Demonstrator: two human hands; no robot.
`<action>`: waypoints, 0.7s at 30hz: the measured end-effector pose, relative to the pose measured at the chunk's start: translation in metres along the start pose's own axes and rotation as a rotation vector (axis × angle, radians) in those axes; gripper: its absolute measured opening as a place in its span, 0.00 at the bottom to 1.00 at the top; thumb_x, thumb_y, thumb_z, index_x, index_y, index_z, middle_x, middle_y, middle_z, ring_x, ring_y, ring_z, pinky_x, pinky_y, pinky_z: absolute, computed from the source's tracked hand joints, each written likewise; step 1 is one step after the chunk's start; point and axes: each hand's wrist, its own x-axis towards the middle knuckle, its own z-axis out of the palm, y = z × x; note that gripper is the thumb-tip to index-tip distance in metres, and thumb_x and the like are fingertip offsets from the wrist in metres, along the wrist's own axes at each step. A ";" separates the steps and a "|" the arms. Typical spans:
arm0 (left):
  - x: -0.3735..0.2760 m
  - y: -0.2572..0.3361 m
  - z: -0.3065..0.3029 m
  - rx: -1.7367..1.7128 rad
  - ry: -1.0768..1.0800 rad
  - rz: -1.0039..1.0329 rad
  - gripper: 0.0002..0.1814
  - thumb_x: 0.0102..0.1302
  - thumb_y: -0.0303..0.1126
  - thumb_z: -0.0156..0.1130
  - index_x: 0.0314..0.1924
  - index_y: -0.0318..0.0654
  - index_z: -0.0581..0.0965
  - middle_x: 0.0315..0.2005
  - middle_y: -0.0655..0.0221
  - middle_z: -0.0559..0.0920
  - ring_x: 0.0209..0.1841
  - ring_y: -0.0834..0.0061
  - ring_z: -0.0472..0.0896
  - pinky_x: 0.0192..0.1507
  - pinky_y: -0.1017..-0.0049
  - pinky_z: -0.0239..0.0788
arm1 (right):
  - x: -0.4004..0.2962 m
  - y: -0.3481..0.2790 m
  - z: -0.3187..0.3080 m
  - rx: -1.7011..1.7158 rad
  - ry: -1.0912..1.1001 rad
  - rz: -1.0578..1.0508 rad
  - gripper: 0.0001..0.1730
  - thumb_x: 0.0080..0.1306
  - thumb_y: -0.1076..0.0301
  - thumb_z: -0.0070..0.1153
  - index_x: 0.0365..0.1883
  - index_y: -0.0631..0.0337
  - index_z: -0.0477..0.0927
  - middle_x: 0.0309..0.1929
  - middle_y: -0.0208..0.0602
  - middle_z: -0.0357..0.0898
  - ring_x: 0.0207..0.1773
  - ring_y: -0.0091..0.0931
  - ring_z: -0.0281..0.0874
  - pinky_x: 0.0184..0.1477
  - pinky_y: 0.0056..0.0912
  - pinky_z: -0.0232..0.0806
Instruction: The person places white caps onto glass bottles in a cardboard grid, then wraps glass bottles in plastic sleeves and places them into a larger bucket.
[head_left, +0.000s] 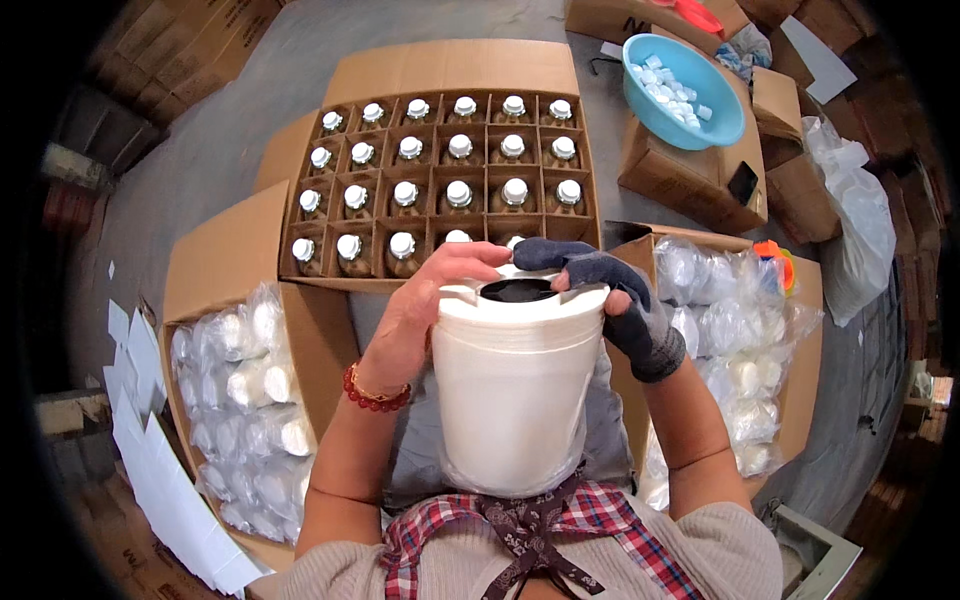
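A white plastic tub-like container (514, 397) stands upright against my body, ridged below its rim, with a black round centre (519, 290) on top. Clear film shows around its base. My left hand (427, 307), bare with a red bead bracelet, holds the left side of the rim, its fingers reaching over the top. On the right, my right hand (615, 300) in a dark grey glove with bare fingertips grips the rim. Just beyond is a divided cardboard carton (442, 283) of clear bottles with white caps (458, 195); the hands partly hide its nearest row.
Open cartons of bagged white pieces flank me, left (247, 390) and right (739, 360). A blue basin (720, 124) of white caps and a phone (742, 184) rest on a box at back right. White sheets (161, 480) lie at left. An orange tape dispenser (776, 262) sits on the right carton.
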 end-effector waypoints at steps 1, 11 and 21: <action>-0.004 0.001 -0.001 0.007 -0.010 0.009 0.27 0.73 0.50 0.38 0.49 0.32 0.75 0.55 0.53 0.73 0.56 0.65 0.72 0.59 0.67 0.62 | -0.004 -0.003 -0.002 -0.040 -0.003 0.024 0.27 0.66 0.45 0.51 0.45 0.62 0.80 0.54 0.43 0.77 0.59 0.35 0.72 0.61 0.41 0.61; -0.031 0.002 0.000 0.050 0.023 0.081 0.21 0.76 0.39 0.42 0.39 0.33 0.81 0.49 0.58 0.79 0.56 0.62 0.72 0.63 0.61 0.57 | -0.019 -0.020 0.008 -0.310 -0.148 -0.060 0.24 0.69 0.50 0.47 0.46 0.62 0.80 0.51 0.44 0.79 0.59 0.38 0.74 0.63 0.48 0.60; -0.026 -0.007 -0.020 -0.049 -0.050 -0.105 0.25 0.74 0.41 0.36 0.48 0.29 0.78 0.54 0.53 0.76 0.60 0.61 0.70 0.65 0.64 0.57 | -0.005 -0.096 0.068 -1.107 -0.195 -0.062 0.22 0.60 0.58 0.58 0.48 0.64 0.78 0.49 0.47 0.79 0.53 0.43 0.76 0.57 0.43 0.65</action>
